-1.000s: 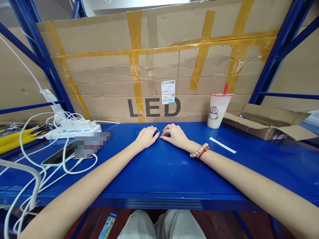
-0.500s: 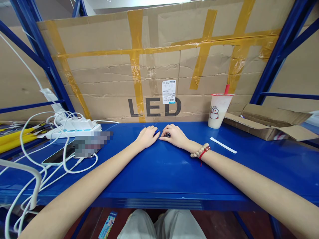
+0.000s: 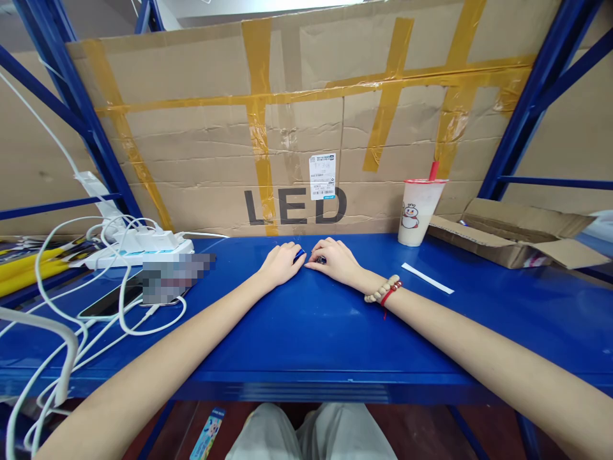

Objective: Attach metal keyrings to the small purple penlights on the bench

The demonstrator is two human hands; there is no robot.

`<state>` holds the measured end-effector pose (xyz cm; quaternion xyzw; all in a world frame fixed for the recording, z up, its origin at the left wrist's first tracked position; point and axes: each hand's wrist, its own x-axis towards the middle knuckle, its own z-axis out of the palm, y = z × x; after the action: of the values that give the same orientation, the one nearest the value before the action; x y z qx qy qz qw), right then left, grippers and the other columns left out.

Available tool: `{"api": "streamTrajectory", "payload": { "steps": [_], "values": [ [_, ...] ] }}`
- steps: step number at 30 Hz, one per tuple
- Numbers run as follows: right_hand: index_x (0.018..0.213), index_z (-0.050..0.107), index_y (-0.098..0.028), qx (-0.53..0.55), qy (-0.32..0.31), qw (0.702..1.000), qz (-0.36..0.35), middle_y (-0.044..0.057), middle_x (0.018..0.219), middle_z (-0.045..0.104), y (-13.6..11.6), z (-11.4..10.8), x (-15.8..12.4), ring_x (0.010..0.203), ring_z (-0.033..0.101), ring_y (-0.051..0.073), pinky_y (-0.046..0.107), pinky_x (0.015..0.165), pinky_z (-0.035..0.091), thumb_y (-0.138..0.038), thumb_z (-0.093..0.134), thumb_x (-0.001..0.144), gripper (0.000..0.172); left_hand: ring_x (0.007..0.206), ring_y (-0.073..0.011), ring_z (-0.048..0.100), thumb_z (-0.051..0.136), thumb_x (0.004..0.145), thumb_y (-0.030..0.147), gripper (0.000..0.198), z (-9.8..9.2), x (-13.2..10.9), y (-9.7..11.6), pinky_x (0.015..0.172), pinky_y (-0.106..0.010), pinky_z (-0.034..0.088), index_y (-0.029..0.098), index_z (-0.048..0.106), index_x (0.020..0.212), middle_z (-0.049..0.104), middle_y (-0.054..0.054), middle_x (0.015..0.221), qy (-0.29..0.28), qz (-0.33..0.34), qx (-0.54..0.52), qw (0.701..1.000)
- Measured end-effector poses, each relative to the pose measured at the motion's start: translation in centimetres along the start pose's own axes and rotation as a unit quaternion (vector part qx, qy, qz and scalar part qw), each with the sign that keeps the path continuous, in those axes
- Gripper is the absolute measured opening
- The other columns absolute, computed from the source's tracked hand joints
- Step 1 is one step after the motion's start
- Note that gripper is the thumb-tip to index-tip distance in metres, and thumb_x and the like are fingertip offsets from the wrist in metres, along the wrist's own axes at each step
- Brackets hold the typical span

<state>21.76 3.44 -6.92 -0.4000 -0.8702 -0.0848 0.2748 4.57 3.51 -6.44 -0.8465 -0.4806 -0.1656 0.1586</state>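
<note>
Near the back of the blue tabletop, my left hand is closed around a small shiny blue object, mostly covered by the fingers. Just to its right, my right hand curls around a small dark, glossy object, thumb and fingertips pinched together. What kind of things these two are cannot be made out. Both hands rest low at the table surface, their fingertips a narrow gap apart. A beaded bracelet and a red cord circle my right wrist.
A drink cup with a red straw stands back right, beside an open cardboard box. A white strip lies in front. To the left are a power strip, tangled white cables and a phone. Cardboard walls the back.
The whole view has shifted slightly to the left. Both hands keep the same place and grip, and nothing else has visibly moved.
</note>
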Motion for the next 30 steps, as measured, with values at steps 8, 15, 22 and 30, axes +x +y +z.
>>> {"api": "streamTrajectory", "payload": {
  "steps": [8, 15, 22, 30],
  "values": [
    [0.071, 0.064, -0.02, 0.017, -0.014, 0.999, 0.037, 0.004, 0.087, 0.059, -0.03, 0.24, -0.09, 0.086, 0.049, 0.018, 0.03, 0.074, 0.035, -0.047, 0.055, 0.078, 0.029, 0.087, -0.0196, 0.055, 0.029, 0.089, 0.034, 0.031, -0.1, -0.02, 0.14, 0.077, -0.032, 0.041, 0.017, 0.056, 0.088, 0.06, -0.007, 0.091, 0.0, -0.005, -0.002, 1.0],
    [0.067, 0.062, -0.019, 0.032, -0.021, 0.998, 0.042, 0.005, 0.087, 0.059, -0.41, 0.01, -0.06, 0.086, 0.048, 0.019, 0.031, 0.074, 0.035, -0.051, 0.052, 0.078, 0.036, 0.087, -0.0195, 0.055, 0.029, 0.089, 0.033, 0.031, 0.02, 0.01, 0.1, 0.078, -0.032, 0.041, 0.017, 0.056, 0.09, 0.06, -0.007, 0.092, 0.004, -0.001, -0.001, 1.0],
    [0.071, 0.063, -0.02, 0.012, -0.006, 1.0, 0.015, 0.004, 0.087, 0.06, -0.46, -0.08, -0.21, 0.085, 0.049, 0.018, 0.031, 0.073, 0.032, -0.051, 0.053, 0.078, 0.033, 0.086, -0.0195, 0.056, 0.029, 0.089, 0.033, 0.031, 0.01, 0.04, 0.0, 0.077, -0.032, 0.042, 0.017, 0.056, 0.088, 0.06, -0.007, 0.09, 0.001, 0.002, 0.003, 1.0],
    [0.071, 0.069, -0.022, -0.024, 0.005, 1.0, 0.0, 0.004, 0.086, 0.063, -0.04, 0.0, 0.05, 0.084, 0.049, 0.018, 0.032, 0.073, 0.028, -0.048, 0.053, 0.079, 0.031, 0.085, -0.0198, 0.056, 0.028, 0.09, 0.034, 0.032, 0.15, -0.02, 0.04, 0.076, -0.032, 0.042, 0.017, 0.056, 0.088, 0.06, -0.007, 0.09, 0.007, 0.002, 0.012, 1.0]
  ]
}}
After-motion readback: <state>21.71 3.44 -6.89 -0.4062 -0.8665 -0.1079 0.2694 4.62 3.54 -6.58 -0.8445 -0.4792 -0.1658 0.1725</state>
